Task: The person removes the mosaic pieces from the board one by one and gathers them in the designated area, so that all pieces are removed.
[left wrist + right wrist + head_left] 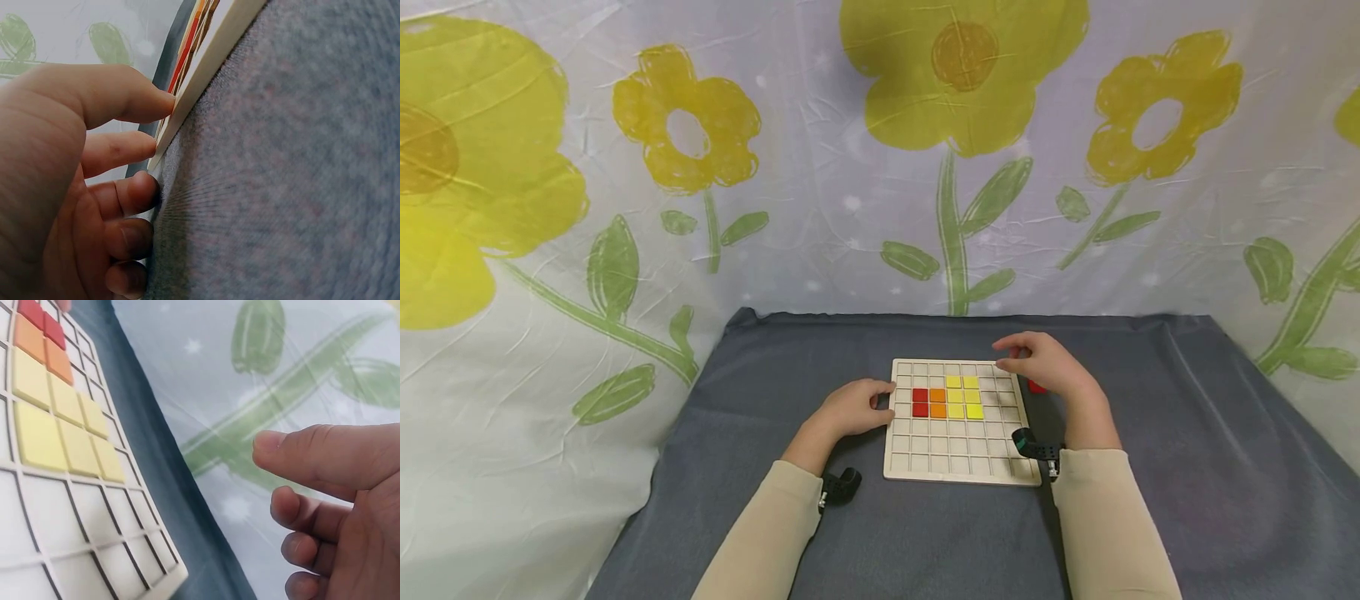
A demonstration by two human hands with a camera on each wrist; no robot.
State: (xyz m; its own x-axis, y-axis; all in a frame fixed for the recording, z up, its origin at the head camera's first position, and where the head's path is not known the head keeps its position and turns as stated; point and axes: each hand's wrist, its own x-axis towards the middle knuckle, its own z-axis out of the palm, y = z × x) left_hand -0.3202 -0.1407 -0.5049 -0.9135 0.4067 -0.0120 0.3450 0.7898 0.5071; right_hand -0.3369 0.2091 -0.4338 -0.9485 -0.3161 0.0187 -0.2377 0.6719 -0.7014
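Observation:
A pale wooden grid board (925,464) lies on the grey cloth. Two red tiles (920,402), two orange tiles (937,402) and a block of several yellow tiles (964,397) sit side by side in its squares. My left hand (848,408) is at the board's left edge; in the left wrist view the thumb and forefinger tips rest against that edge, the other fingers loosely bent. Over the back right corner hovers my right hand (1047,360), thumb and fingers apart with nothing between them, as the right wrist view (350,506) shows.
A red piece (1037,387) lies just right of the board, partly hidden by the right hand. Grey cloth (1210,467) covers the table. Behind it hangs a white curtain (820,208) with yellow flowers. Each wrist wears a black camera strap (1036,447).

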